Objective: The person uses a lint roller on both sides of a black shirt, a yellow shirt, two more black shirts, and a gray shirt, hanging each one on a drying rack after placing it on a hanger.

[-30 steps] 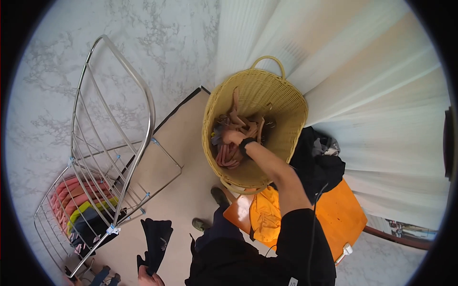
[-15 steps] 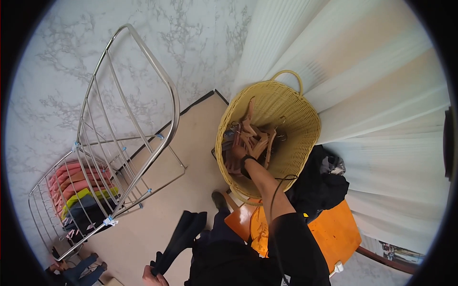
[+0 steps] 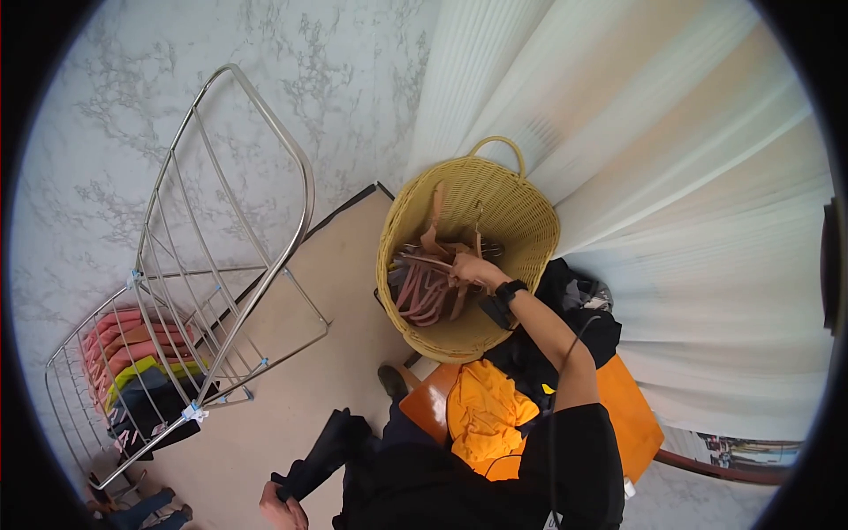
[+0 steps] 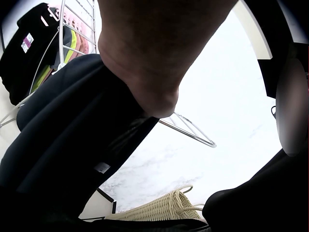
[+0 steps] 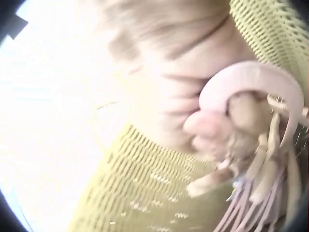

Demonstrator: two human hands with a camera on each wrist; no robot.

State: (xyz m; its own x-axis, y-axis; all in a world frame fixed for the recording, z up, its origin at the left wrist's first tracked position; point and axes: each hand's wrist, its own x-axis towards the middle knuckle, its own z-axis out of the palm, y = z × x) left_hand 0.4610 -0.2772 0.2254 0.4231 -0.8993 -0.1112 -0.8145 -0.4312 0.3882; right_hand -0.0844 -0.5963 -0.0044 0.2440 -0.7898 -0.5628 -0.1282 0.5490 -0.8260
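My right hand (image 3: 477,272) is inside the tall wicker basket (image 3: 530,208) and grips a pale pink hanger (image 5: 251,72), its fingers curled round the curved end. Beneath it in the basket lie more pink hangers (image 3: 422,296) and several wooden hangers (image 3: 432,231), partly covered by the hand. Low at the left of the head view, my left hand (image 3: 281,508) holds a dark garment (image 3: 331,450) bunched at one end. The garment's folds hang down in the left wrist view, where a small pale label (image 4: 102,167) shows on it.
A metal drying rack (image 3: 305,190) stands on the left, with folded-looking pink, yellow-green and dark clothes (image 3: 137,353) hanging in its lower part. Beside the basket are an orange chair (image 3: 632,411), an orange garment (image 3: 490,411) and dark clothes (image 3: 587,331). A white curtain (image 3: 689,221) hangs behind.
My right hand has risen from deep among the hangers, drawing a pink one with it. My left hand still holds the dark garment, which has swung and bunched up.
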